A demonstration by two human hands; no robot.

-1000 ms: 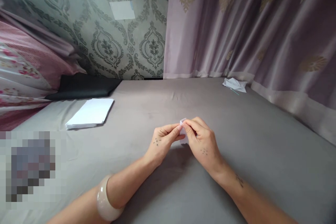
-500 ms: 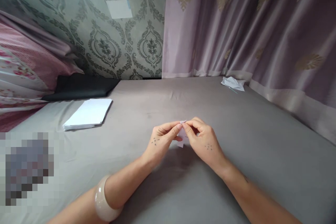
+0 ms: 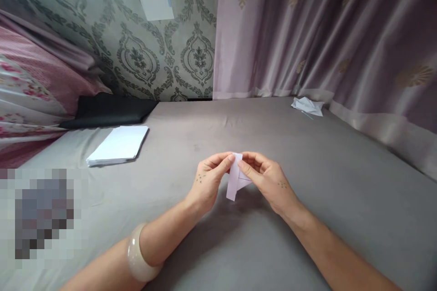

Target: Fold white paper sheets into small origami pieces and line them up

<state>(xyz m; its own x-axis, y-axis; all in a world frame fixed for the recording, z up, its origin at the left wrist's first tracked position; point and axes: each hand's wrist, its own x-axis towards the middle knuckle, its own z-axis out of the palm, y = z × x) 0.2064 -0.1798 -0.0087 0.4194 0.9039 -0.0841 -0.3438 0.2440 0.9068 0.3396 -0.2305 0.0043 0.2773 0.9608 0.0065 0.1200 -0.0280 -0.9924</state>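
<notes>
A small folded piece of white paper [image 3: 233, 182] is held up between my two hands, above the grey sheet. It shows a narrow strip hanging down and a slanted flap to the right of it. My left hand [image 3: 210, 175] pinches the top left edge between thumb and fingers. On the other side, my right hand [image 3: 265, 173] grips the paper with its thumb in front and its fingers behind, so part of the paper is hidden. A pale bangle [image 3: 138, 254] circles my left forearm.
The grey sheet [image 3: 307, 236] covers the wide surface. A stack of white paper [image 3: 119, 144] lies at the left, before a black folded item [image 3: 109, 111]. Folded white papers [image 3: 307, 106] rest at the far right by the purple curtain [image 3: 273, 32]. A blurred patch covers the lower left.
More of the folded paper shows now: its strip hangs lower and the slanted flap has come into view. My right hand has shifted slightly right, its thumb lying across the paper.
</notes>
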